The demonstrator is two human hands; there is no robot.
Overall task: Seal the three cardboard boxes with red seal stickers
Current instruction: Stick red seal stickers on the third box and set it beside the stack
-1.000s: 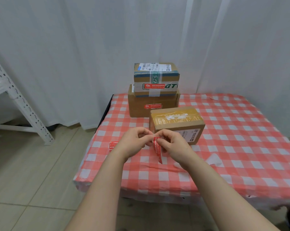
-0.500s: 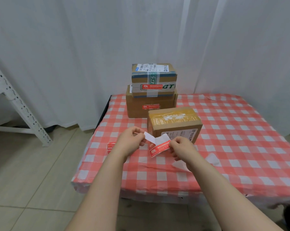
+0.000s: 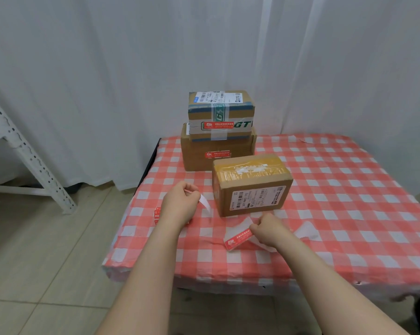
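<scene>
Red sticker (image 3: pixel 238 239) is lying crosswise in right hand (image 3: pixel 269 229) pinch, just short of front box (image 3: pixel 252 187). Left hand (image 3: pixel 180 205) is pinching white backing (image 3: pixel 205 203).

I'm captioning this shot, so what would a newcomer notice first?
The hands at the centre: the right hand pinches a red seal sticker above the checked tablecloth, the left hand holds a white strip. Behind them sits a taped box showing no red sticker, and at the back the top box and bottom box of a stack each carry one in front.
</scene>
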